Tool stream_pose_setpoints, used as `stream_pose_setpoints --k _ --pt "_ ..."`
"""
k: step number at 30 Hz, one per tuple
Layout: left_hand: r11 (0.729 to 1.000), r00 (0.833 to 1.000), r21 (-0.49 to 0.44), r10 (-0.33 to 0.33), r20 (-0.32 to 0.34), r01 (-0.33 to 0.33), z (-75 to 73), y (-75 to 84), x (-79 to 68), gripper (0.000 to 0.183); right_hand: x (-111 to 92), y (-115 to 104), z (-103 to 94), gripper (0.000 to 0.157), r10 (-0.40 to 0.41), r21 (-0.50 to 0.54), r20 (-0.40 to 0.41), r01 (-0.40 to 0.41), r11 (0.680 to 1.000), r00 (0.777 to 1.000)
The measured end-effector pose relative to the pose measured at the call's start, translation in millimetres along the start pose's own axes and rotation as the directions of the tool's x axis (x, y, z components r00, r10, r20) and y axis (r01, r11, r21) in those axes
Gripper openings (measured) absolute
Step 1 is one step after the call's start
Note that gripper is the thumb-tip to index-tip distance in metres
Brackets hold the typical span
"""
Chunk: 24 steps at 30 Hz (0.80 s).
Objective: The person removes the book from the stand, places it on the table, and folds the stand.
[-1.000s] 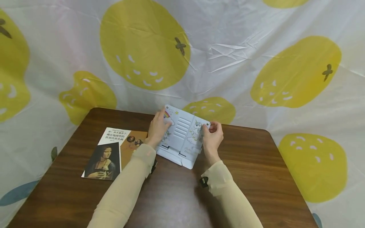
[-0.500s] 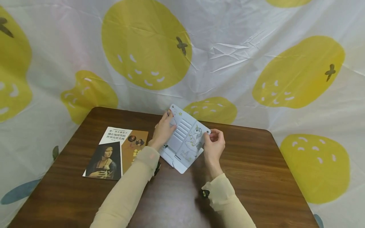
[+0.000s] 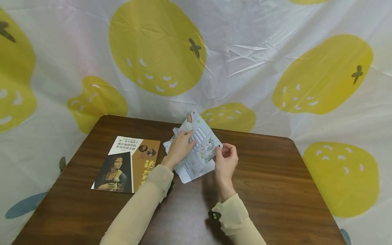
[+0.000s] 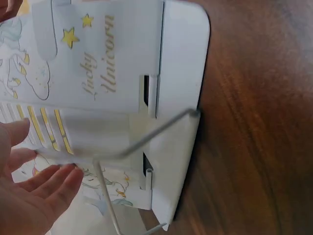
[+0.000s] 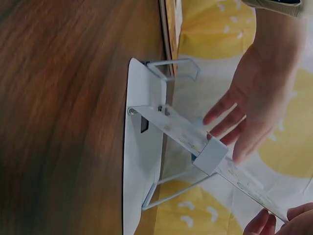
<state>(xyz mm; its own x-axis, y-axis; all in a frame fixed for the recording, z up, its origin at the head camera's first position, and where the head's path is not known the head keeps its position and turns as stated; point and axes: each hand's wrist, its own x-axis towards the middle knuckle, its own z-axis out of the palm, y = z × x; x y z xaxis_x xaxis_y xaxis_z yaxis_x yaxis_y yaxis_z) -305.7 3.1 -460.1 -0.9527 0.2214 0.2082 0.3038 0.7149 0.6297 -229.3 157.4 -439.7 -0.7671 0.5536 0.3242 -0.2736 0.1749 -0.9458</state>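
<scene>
A white metal book stand printed with unicorns, stars and a rainbow stands turned at an angle near the table's back. Pinched at its upper right corner, the tilted panel is held by my right hand. My left hand is at the panel's slotted middle, its fingers relaxed; the left wrist view shows the fingers spread close by the slots. In that view, bent wire passes in front of the panel. From the side, the right wrist view shows the flat base on the table, with the panel rising from it.
A book with a portrait painting on its cover lies flat at the left of the wooden table. Behind the table's back edge hangs a white curtain with large yellow fruit prints.
The book stand has turned clockwise as seen from above. My left hand has left the panel's left edge and moved right, to its middle. My right hand still pinches the corner, now slightly lower.
</scene>
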Motion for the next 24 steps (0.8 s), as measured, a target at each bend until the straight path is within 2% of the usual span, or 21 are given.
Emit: stream_pose_setpoints --k 4,9,14,19,24 --pt "0.999 0.999 -0.044 0.020 0.026 -0.019 2.5 -0.4 -4.9 0.053 -13 -22 2.0 0.017 -0.020 0.017 0.027 0.020 1.000 0.999" --pt "0.994 0.998 -0.104 0.030 0.061 -0.024 4.2 -1.6 -11.0 0.052 -20 -21 4.8 0.016 -0.041 0.042 0.045 0.039 0.998 0.998" --pt "0.995 0.995 -0.092 0.035 0.091 -0.027 1.1 -1.0 -20.8 0.053 -27 -23 6.5 0.016 -0.039 0.061 0.057 0.036 0.997 0.998" --pt "0.992 0.987 -0.121 0.063 0.151 -0.045 -2.8 1.9 -42.1 0.054 -33 -25 8.4 0.017 -0.020 0.085 0.088 0.013 0.996 0.996" --pt "0.988 0.984 -0.152 0.060 0.170 -0.034 -4.1 7.1 -64.8 0.061 -37 -27 10.8 0.018 -0.009 0.114 0.125 -0.006 0.993 0.992"
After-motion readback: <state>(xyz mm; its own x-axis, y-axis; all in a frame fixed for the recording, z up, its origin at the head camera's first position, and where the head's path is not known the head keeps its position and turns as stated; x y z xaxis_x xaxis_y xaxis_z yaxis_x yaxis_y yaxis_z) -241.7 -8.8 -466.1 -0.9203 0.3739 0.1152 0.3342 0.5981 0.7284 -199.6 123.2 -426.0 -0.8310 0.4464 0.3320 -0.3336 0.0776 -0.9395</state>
